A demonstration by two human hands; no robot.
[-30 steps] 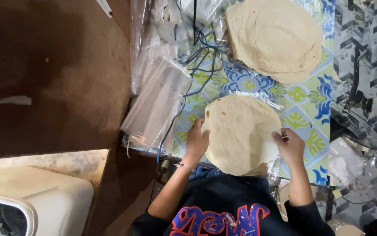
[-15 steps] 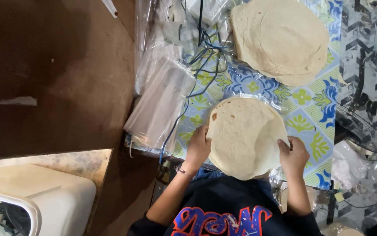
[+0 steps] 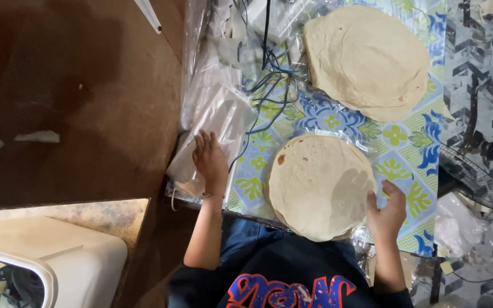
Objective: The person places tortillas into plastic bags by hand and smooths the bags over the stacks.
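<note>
Here the left hand (image 3: 210, 161) lies spread, palm down, on a stack of clear plastic bags (image 3: 215, 128) at the counter's (image 3: 412, 165) left edge, seemingly to pin the slippery sheets. The right hand (image 3: 388, 212), fingers loosely open, cups the right rim of the near flatbread stack (image 3: 318, 185), steadying it on its plastic. A second flatbread stack (image 3: 369, 60) sits far right, well apart.
</note>
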